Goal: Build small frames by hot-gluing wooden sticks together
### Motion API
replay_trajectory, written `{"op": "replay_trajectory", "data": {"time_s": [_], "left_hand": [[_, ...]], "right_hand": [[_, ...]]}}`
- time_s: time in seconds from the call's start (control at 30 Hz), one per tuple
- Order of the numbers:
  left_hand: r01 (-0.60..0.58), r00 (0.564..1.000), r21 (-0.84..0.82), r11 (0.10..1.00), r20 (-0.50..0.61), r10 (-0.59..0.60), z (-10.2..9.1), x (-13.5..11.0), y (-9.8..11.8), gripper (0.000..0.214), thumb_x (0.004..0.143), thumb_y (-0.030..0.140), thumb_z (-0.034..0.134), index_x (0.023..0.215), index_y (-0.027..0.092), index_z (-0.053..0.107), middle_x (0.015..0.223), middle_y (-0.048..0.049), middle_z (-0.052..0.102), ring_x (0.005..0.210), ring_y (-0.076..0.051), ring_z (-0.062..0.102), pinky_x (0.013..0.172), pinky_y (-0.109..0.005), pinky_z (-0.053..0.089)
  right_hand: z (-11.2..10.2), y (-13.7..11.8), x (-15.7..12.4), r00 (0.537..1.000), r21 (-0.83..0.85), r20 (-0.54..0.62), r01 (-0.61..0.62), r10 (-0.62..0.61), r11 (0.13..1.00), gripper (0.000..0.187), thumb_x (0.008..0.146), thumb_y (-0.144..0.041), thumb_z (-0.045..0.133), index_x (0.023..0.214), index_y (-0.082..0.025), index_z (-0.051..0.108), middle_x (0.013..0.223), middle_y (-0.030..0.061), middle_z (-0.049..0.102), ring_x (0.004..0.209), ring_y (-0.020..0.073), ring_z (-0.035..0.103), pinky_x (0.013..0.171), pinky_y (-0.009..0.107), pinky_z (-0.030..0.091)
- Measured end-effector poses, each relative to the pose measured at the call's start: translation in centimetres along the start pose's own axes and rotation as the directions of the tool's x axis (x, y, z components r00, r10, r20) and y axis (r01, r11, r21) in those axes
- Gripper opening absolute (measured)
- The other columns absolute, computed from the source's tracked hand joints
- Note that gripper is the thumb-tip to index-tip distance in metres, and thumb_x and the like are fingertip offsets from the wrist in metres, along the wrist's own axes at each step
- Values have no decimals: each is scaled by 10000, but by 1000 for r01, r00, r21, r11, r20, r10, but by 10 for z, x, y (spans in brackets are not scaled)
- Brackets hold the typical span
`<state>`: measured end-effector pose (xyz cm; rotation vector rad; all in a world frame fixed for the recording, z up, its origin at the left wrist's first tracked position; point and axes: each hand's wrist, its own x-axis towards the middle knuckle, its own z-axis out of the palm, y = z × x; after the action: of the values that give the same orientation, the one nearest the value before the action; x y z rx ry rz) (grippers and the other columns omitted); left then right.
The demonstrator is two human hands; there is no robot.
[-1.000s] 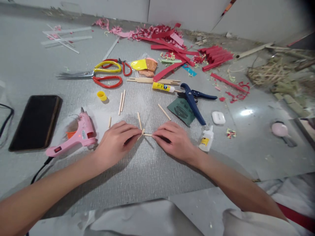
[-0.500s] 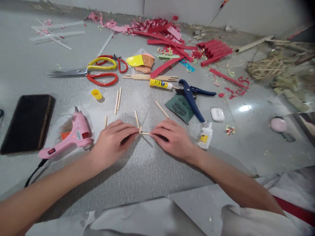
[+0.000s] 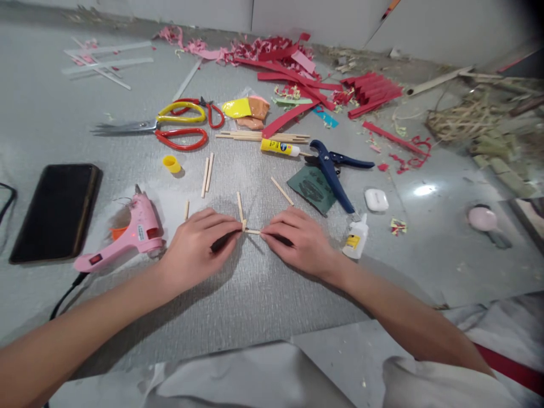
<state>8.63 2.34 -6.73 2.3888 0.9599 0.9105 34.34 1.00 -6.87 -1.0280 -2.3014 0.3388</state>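
Between my hands a short wooden stick lies nearly level, its right end pinched by my right hand. My left hand pinches a second small stick piece where it meets the level one; whether they are joined I cannot tell. Behind that meeting point a thin stick slants away. One loose stick lies beyond my right hand. Two more short sticks lie side by side past my left hand, and another stick shows just behind its knuckles.
On the left are a pink glue gun and a phone. Scissors, a yellow cap, a glue stick, blue cutters, dark green sandpaper and a glue bottle surround the hands. Red paper strips lie behind.
The small stick piece at my left fingertips has tilted more upright and sits closer to the level stick. The whole view has shifted slightly; both hands keep their pinch.
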Motion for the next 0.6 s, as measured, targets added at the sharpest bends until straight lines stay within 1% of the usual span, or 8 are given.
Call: {"op": "replay_trajectory", "data": {"time_s": [0.3,0.6], "left_hand": [[12,1000,20,1000,-4,-12,0,-1,-2,143,1011,150,638,1074,196,758,1002,-64,818,830,-222,684,763,-386,562],[13,1000,12,1000,-18,-13,1,-1,-1,133,1006,153,649,1067,201,758,991,-61,822,835,-216,692,771,-386,571]], "right_hand": [[0,0,-1,1000,2,0,12,-12,1000,129,1033,-218,648,984,-199,766,915,54,761,845,204,656,834,373,542],[0,-1,0,1000,-1,-3,18,-18,1000,118,1026,-222,658,973,-205,762,901,50,764,837,204,660,835,375,541]]}}
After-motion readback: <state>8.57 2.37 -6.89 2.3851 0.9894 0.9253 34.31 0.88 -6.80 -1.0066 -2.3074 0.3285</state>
